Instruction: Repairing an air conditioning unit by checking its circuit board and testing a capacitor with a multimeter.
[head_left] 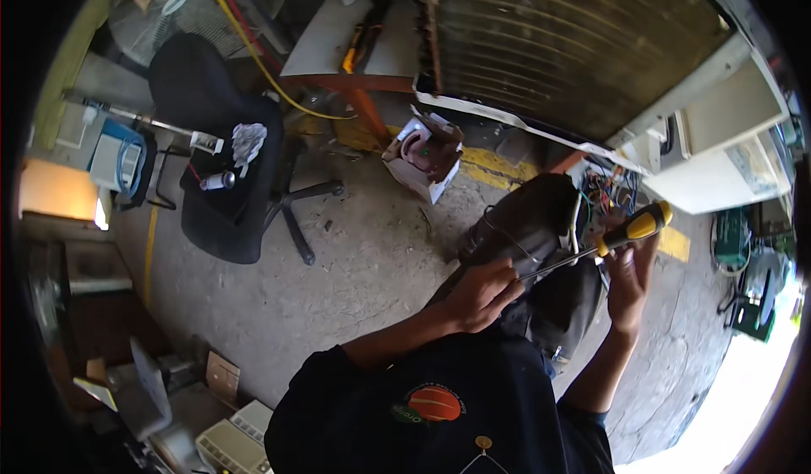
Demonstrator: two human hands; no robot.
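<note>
A screwdriver with a yellow and black handle [635,227] lies across the space above my lap, its thin metal shaft pointing left. My left hand [488,295] is closed with its fingers round the far end of the shaft, and the tip is hidden. My right hand [629,284] holds the handle, its thumb below and its fingers partly behind. Under the screwdriver are my knees in dark trousers [528,212]. Just beyond the right hand sits a tangle of coloured wires [608,188].
A large finned panel [557,43] leans on a table [312,51] ahead. Below it stands an open carton [427,157]. To the left is a black swivel chair [224,229] bearing a can [217,181] and a crumpled cloth [247,144]. A yellow hose [253,47] hangs down near the table.
</note>
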